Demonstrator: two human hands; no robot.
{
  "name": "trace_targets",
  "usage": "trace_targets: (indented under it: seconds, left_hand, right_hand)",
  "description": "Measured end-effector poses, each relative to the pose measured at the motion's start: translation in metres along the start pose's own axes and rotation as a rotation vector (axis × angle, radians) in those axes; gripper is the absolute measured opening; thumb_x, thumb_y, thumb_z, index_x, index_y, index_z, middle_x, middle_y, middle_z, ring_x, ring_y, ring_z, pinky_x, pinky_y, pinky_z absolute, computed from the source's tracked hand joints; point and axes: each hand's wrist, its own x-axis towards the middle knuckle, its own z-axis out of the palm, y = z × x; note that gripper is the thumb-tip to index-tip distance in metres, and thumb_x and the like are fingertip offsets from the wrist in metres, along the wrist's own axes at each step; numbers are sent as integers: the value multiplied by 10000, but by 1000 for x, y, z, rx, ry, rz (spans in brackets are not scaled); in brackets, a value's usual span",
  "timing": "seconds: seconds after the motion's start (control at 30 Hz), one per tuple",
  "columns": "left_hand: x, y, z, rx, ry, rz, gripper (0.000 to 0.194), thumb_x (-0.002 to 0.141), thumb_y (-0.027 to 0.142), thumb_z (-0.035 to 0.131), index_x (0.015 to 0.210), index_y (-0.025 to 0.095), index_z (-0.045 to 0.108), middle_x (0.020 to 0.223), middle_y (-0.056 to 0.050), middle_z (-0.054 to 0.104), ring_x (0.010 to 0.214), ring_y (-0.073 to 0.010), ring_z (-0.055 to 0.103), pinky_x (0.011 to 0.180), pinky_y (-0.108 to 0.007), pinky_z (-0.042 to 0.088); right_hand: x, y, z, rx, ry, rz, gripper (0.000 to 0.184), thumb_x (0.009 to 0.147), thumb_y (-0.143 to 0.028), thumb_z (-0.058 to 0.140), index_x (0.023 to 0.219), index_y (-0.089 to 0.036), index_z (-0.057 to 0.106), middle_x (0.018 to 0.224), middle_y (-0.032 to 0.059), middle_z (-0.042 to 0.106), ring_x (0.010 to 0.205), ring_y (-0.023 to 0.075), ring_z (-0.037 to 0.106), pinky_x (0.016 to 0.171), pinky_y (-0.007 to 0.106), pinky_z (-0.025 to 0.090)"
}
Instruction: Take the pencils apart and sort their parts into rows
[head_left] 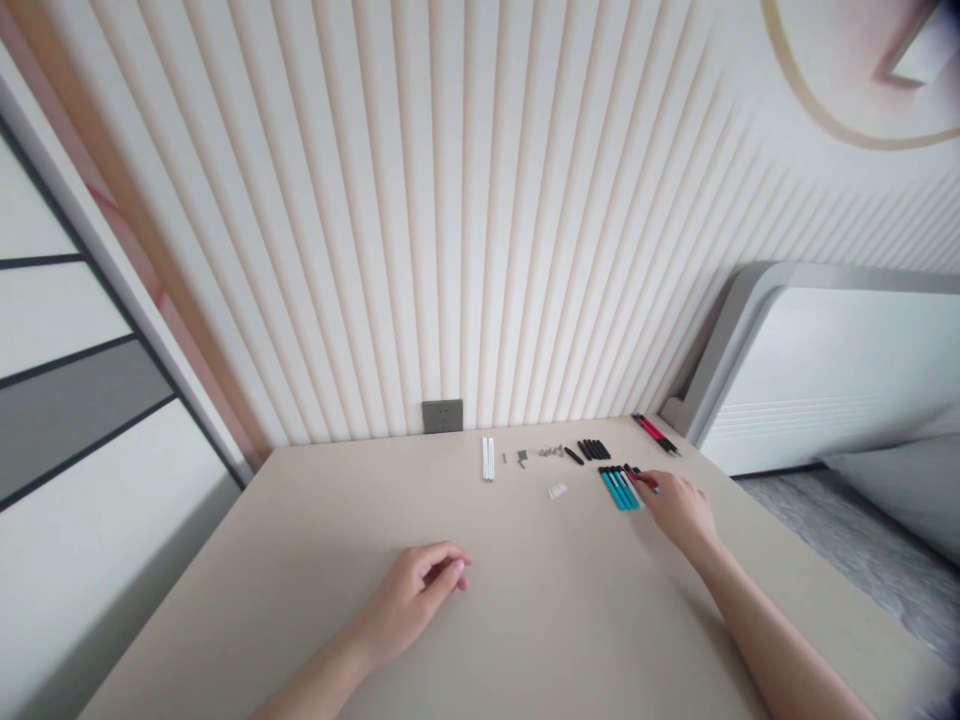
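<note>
My left hand [427, 592] rests on the table with its fingers curled in and the thumb near the fingertips; nothing shows in it. To the right, my right hand [681, 508] pinches a red and black pen barrel [646, 483], partly hidden by the fingers. Just left of those fingers lies a row of blue pen barrels [618, 490] with black ends. Behind them are several short black pen parts [594, 450], with one loose black piece [574, 456] at an angle. Two red and black pens [657, 434] lie near the table's back right corner.
White sticks, perhaps refills [488, 460], lie near the back edge. Small metal pieces [551, 451] and a small white piece [557, 491] are on the table [517, 640]. A ribbed wall with a grey socket [442, 416] stands behind; a bed [825, 370] is at right.
</note>
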Motion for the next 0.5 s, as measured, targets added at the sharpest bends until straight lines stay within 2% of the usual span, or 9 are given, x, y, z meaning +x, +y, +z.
trace_targets:
  seconds: [0.07, 0.13, 0.23, 0.3, 0.4, 0.5]
  left_hand:
    - [0, 1, 0, -2, 27, 8, 386, 930, 503, 486, 1013, 195, 704, 858, -39, 715, 815, -197, 633, 731, -268, 478]
    - [-1, 1, 1, 2, 102, 48, 358, 936, 482, 489, 1017, 206, 701, 898, -42, 719, 860, -201, 641, 783, -275, 483]
    - [0, -2, 1, 14, 243, 125, 310, 952, 437, 487, 1023, 215, 692, 972, -54, 713, 955, -207, 639, 889, -298, 474]
    - [1, -5, 1, 24, 313, 156, 290, 957, 414, 489, 1038, 213, 683, 1013, -65, 705, 989, -214, 635, 920, -319, 475]
    - [4, -10, 0, 57, 398, 201, 269, 954, 388, 498, 1060, 215, 674, 1089, -78, 683, 1034, -225, 623, 942, -347, 480]
    - [6, -13, -2, 113, 488, 237, 253, 951, 363, 497, 1067, 218, 668, 1121, -79, 660, 1069, -232, 608, 970, -369, 473]
  right_hand:
    - [-7, -11, -1, 54, 113, -78, 321, 952, -408, 446, 1062, -252, 704, 1064, 88, 720, 1029, 280, 628, 831, 380, 416]
    - [-21, -31, 0, 157, 195, -254, 298, 959, -372, 453, 1073, -235, 692, 1067, 86, 710, 1019, 266, 623, 847, 372, 424]
    - [-56, -76, 7, 346, 115, -656, 255, 976, -316, 458, 1037, -232, 691, 986, 73, 707, 921, 225, 633, 831, 343, 441]
    - [-80, -108, 12, 376, 41, -835, 218, 978, -282, 479, 1037, -259, 688, 954, 49, 704, 895, 213, 626, 815, 339, 436]
    - [-105, -148, 17, 425, 15, -969, 205, 989, -293, 497, 1076, -265, 680, 922, 37, 697, 877, 198, 608, 820, 337, 429]
    - [-107, -172, 20, 444, 29, -1014, 210, 997, -309, 491, 1072, -239, 674, 945, 44, 693, 892, 197, 594, 823, 341, 427]
